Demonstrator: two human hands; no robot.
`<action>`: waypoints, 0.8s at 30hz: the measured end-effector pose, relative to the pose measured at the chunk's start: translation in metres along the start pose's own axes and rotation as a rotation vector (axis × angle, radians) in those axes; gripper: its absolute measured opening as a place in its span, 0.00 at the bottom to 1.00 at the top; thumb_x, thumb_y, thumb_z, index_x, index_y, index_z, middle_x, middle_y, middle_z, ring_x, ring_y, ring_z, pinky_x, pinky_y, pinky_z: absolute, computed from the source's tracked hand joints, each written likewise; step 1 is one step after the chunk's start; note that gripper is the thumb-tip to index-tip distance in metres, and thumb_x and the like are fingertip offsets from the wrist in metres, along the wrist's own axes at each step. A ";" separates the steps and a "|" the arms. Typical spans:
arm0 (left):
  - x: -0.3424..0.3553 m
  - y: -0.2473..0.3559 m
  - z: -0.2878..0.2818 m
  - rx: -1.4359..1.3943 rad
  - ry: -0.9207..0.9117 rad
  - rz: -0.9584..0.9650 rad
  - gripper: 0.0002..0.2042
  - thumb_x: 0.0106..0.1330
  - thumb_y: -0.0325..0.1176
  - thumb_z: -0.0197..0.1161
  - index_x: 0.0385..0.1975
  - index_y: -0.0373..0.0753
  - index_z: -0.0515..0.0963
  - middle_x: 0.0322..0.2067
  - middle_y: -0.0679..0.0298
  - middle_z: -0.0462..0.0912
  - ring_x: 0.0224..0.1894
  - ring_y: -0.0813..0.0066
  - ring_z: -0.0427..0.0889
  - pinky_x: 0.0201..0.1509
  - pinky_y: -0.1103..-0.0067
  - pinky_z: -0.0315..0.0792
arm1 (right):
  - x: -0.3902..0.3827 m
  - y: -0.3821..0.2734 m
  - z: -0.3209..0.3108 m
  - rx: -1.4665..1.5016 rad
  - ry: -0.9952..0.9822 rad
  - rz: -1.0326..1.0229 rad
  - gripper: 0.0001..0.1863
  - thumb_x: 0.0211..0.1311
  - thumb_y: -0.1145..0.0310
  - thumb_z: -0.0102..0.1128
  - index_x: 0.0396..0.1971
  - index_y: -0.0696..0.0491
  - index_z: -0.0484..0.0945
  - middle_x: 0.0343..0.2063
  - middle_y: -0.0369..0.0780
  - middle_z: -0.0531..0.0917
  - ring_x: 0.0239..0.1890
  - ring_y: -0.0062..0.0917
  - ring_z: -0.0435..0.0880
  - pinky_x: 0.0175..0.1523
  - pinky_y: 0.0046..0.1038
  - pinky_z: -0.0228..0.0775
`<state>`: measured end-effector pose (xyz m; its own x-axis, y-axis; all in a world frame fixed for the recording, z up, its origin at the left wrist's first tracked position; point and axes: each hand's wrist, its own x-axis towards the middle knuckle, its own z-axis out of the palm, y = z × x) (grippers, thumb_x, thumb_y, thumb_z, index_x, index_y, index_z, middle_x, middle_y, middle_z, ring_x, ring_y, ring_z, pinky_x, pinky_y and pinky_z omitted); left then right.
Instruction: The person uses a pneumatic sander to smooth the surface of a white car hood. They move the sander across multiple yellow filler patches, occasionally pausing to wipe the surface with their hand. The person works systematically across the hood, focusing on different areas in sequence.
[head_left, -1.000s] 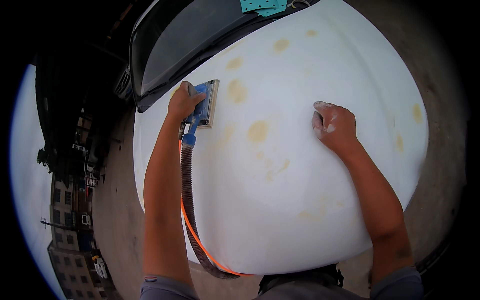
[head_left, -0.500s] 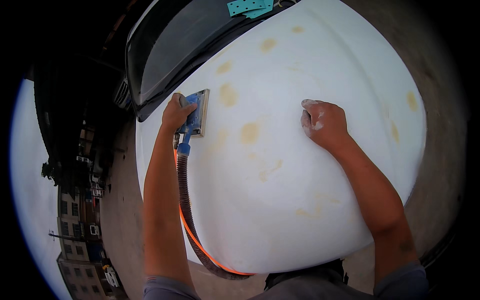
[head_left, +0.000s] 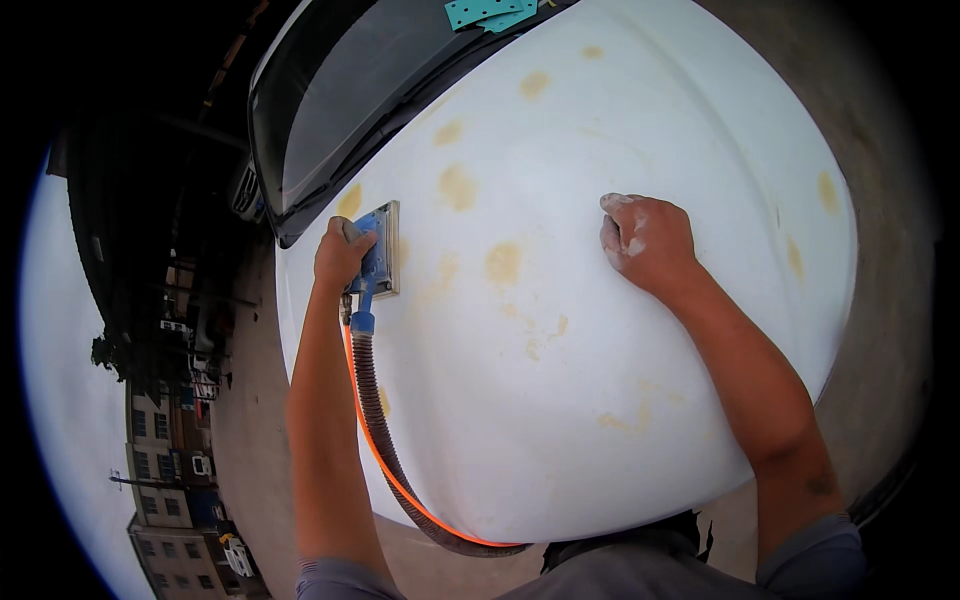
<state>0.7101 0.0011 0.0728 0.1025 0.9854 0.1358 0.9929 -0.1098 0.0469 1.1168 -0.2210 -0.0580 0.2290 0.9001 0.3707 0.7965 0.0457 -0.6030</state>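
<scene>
My left hand (head_left: 342, 252) is wrapped round the top of a blue sander (head_left: 378, 248) with a flat rectangular pad. The pad lies against a white car bonnet (head_left: 560, 400), near its left side. A dark ribbed hose (head_left: 368, 385) and an orange air line (head_left: 372, 440) run from the sander back toward me. My right hand (head_left: 648, 238), whitened with dust at thumb and fingers, is closed in a fist on the right half of the bonnet. No object shows in it. Yellowish patches (head_left: 503, 262) are scattered over the white surface between and around my hands.
Beyond the bonnet is the dark windscreen (head_left: 350, 100), with teal perforated sanding sheets (head_left: 492, 12) at its base. Concrete ground (head_left: 255, 430) surrounds the car. Buildings (head_left: 165, 480) and parked vehicles stand at the far left.
The sander in my left hand has moved toward me and slightly left, uncovering a yellowish patch beyond it. My right fist stays in nearly the same place.
</scene>
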 end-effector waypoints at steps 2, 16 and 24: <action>-0.003 0.009 -0.003 0.030 0.008 0.037 0.39 0.64 0.53 0.74 0.67 0.31 0.71 0.52 0.44 0.87 0.53 0.50 0.88 0.61 0.64 0.78 | 0.004 -0.005 0.004 0.012 0.021 -0.015 0.05 0.57 0.75 0.61 0.34 0.55 0.83 0.28 0.41 0.85 0.32 0.39 0.85 0.37 0.36 0.77; 0.019 -0.010 0.007 -0.009 0.017 -0.171 0.39 0.62 0.54 0.75 0.61 0.26 0.72 0.53 0.43 0.86 0.55 0.52 0.88 0.62 0.64 0.78 | -0.020 0.000 0.014 0.107 0.282 -0.157 0.04 0.60 0.74 0.60 0.27 0.54 0.75 0.24 0.43 0.81 0.29 0.41 0.82 0.33 0.40 0.75; 0.023 -0.018 0.011 -0.080 -0.023 -0.166 0.41 0.61 0.53 0.76 0.63 0.24 0.71 0.54 0.41 0.86 0.54 0.52 0.89 0.61 0.65 0.78 | -0.016 -0.007 0.008 0.022 0.064 -0.054 0.05 0.61 0.73 0.59 0.26 0.53 0.73 0.23 0.43 0.78 0.28 0.41 0.81 0.32 0.41 0.73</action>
<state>0.6955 0.0276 0.0644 -0.0598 0.9934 0.0974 0.9883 0.0452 0.1456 1.1025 -0.2326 -0.0654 0.2217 0.8665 0.4473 0.7961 0.1041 -0.5962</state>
